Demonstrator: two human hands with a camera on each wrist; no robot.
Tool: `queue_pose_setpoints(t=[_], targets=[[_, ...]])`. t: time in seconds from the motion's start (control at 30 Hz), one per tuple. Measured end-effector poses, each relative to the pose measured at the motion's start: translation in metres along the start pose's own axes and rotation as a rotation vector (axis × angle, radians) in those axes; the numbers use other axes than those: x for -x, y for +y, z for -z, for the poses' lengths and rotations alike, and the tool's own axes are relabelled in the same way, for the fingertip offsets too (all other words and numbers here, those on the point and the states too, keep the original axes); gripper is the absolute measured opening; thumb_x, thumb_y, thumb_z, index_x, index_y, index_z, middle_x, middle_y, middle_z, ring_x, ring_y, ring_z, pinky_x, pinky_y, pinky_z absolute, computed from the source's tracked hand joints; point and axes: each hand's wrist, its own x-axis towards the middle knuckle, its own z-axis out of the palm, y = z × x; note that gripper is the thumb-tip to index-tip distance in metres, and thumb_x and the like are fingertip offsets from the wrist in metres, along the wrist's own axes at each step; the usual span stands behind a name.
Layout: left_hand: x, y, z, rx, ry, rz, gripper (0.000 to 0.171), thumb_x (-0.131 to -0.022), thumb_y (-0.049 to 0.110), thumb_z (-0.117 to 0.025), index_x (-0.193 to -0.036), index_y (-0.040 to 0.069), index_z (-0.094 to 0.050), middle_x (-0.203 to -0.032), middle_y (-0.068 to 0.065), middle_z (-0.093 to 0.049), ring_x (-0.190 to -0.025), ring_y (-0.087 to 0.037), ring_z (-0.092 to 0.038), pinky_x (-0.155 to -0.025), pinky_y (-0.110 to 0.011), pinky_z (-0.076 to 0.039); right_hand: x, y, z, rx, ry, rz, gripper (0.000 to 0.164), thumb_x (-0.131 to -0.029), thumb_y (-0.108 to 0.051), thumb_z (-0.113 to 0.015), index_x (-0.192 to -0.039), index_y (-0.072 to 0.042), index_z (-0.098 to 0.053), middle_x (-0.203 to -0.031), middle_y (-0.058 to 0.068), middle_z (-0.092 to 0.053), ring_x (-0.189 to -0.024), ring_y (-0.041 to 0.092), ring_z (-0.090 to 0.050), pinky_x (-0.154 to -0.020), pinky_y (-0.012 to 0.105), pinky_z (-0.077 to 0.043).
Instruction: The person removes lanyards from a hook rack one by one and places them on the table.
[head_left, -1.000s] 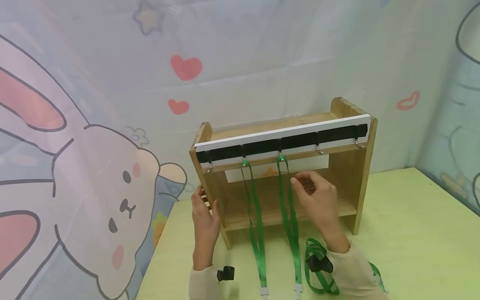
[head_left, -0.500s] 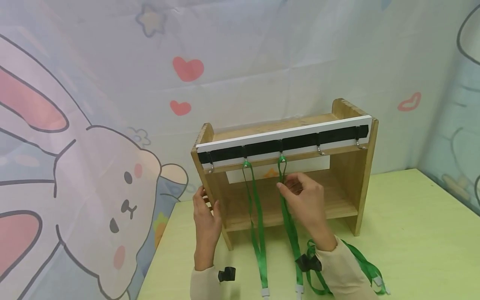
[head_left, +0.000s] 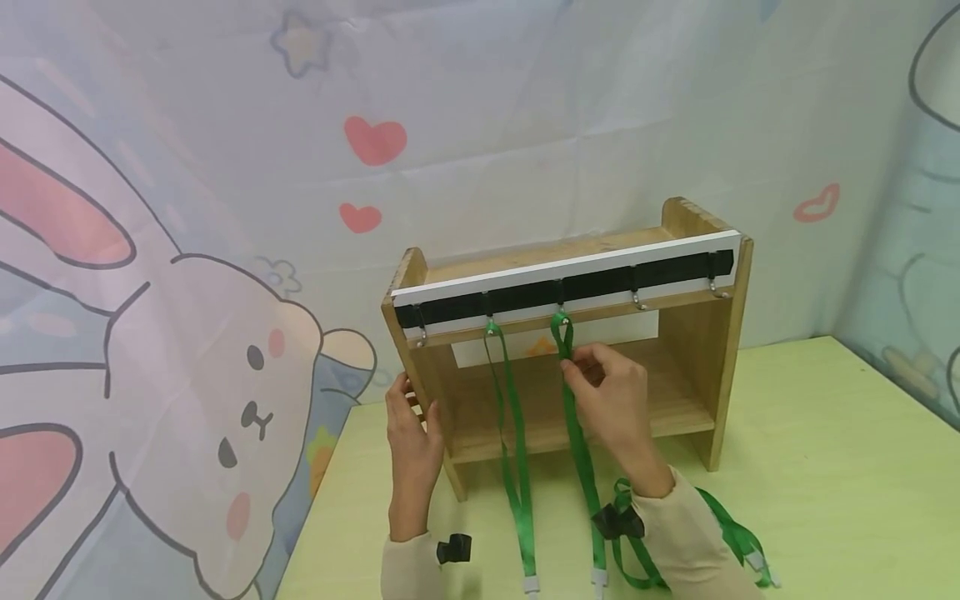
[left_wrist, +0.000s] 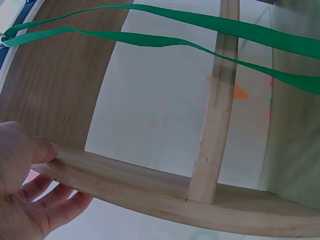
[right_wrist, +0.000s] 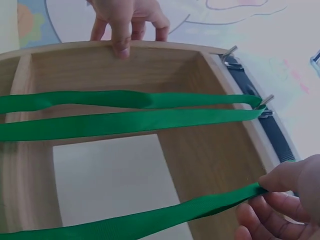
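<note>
Yellow-green table [head_left: 840,467]: our left hand [head_left: 411,437] grips the wooden shelf [head_left: 540,408]; our right hand [head_left: 611,396] aptly pinches the likely limp green ribbon lanyard [head_left: 581,454] high.

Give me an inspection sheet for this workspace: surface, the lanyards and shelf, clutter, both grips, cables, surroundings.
Surface: pale yellow-green table.
Job's things: wooden shelf with a hook rail; left lanyard and right lanyard hang from the second and third hooks from left; more green lanyard lies on the table, partly hidden by the right sleeve.
Clutter: nothing seen.
Left grip: holds the shelf's left side panel.
Right grip: pinches the right lanyard below its hook.
Cables: nothing seen.
Surroundings: printed backdrop with hearts and a cartoon rabbit.
</note>
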Motion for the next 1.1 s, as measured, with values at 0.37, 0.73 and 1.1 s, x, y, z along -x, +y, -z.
queue_pose_setpoints(t=[0.37,0.73,1.1], targets=[[0.002,-0.001,0.001,-0.010,-0.004,0.007,0.056,-0.095,-0.011,-0.061,-0.143,-0.003,-0.033,-0.122,-0.027,-0.048,-0.103,-0.041,-0.060,-0.077,-0.051,-0.058,0.001,-0.011,0.011,-0.020,0.019,0.028,0.006,-0.089,-0.002,-0.074,-0.089,0.003,-0.071,-0.076,0.005,-0.069,-0.065,0.018,-0.062,-0.059,0.018,-0.049],[0.000,0.001,0.001,0.000,-0.001,0.017,0.056,-0.095,-0.010,-0.061,-0.143,-0.003,-0.033,-0.122,-0.027,-0.048,-0.104,-0.041,-0.059,-0.077,-0.051,-0.058,0.017,-0.008,0.020,-0.051,-0.069,-0.047,0.006,-0.088,0.000,-0.075,-0.091,0.003,-0.071,-0.079,0.005,-0.070,-0.068,0.015,-0.064,-0.061,0.019,-0.052],[0.000,0.000,0.000,-0.005,0.003,0.012,0.056,-0.094,-0.011,-0.062,-0.142,-0.002,-0.034,-0.122,-0.027,-0.048,-0.105,-0.041,-0.060,-0.077,-0.050,-0.059,0.035,-0.005,0.011,-0.158,-0.191,-0.165,0.004,-0.091,-0.004,-0.073,-0.092,0.001,-0.072,-0.081,0.004,-0.069,-0.068,0.011,-0.061,-0.063,0.023,-0.051]])
